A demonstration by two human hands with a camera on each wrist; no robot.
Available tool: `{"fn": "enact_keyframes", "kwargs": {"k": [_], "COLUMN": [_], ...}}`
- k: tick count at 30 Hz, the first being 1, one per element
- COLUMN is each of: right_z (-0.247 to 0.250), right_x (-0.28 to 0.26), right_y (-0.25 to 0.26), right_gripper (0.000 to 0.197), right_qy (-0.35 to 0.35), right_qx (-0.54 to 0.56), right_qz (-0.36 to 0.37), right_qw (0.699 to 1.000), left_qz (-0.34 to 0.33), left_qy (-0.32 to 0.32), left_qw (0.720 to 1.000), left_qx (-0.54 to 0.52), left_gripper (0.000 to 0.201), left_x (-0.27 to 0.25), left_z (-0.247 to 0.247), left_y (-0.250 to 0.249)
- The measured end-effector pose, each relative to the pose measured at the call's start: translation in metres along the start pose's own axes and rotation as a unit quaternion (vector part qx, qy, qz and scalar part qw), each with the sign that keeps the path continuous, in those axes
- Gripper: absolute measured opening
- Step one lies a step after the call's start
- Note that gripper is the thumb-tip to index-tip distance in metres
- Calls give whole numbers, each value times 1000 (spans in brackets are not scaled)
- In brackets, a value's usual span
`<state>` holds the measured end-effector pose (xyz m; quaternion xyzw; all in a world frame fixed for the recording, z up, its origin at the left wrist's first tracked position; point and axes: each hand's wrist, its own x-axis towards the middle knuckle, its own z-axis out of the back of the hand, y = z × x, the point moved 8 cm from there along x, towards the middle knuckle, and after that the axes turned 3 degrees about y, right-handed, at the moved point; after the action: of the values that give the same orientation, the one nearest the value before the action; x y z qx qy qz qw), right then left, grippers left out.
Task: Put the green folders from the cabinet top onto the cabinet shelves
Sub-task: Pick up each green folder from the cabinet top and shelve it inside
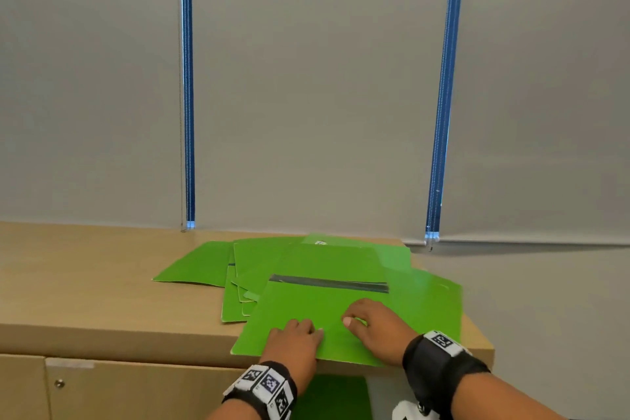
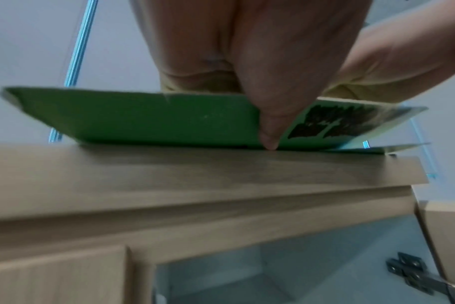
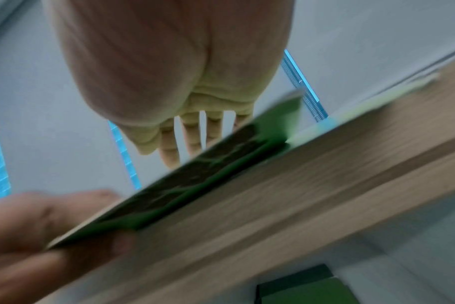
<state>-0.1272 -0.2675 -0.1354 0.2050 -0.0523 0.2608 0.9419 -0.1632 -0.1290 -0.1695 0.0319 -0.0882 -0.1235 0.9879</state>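
Several green folders (image 1: 259,259) lie in a loose pile on the wooden cabinet top (image 1: 102,283). The top folder (image 1: 324,310) has a dark strip across it and overhangs the front edge. My left hand (image 1: 301,334) pinches its near edge, thumb (image 2: 269,131) underneath and fingers on top. My right hand (image 1: 371,319) rests flat on the same folder (image 3: 221,181) just to the right, fingers (image 3: 192,135) straight and spread. A dark printed label shows on the folder's underside (image 2: 333,121). Another green folder (image 1: 334,395) lies inside the cabinet below.
The cabinet compartment under my hands stands open, with a door hinge (image 2: 408,273) at its right side. A closed door (image 1: 136,392) is to the left. Grey blinds with two blue strips (image 1: 187,78) (image 1: 446,78) hang behind the cabinet.
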Motion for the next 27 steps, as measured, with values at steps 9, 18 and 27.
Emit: {"fn": "enact_keyframes", "kwargs": {"k": [9, 18, 27], "right_z": [98, 106, 147], "right_x": [-20, -11, -16], "right_y": [-71, -49, -33], "right_gripper": [56, 106, 57], "right_qy": [-271, -264, -319], "right_qx": [187, 254, 472], "right_qz": [-163, -174, -59], "right_qw": [930, 914, 820], "left_qz": [100, 175, 199], "left_qy": [-321, -496, -476], "left_qw": [906, 743, 703], "left_qx": [-257, -415, -490], "left_gripper": [57, 28, 29], "left_x": [-66, -132, -135], "left_z": [109, 164, 148], "left_y": [94, 147, 171]}}
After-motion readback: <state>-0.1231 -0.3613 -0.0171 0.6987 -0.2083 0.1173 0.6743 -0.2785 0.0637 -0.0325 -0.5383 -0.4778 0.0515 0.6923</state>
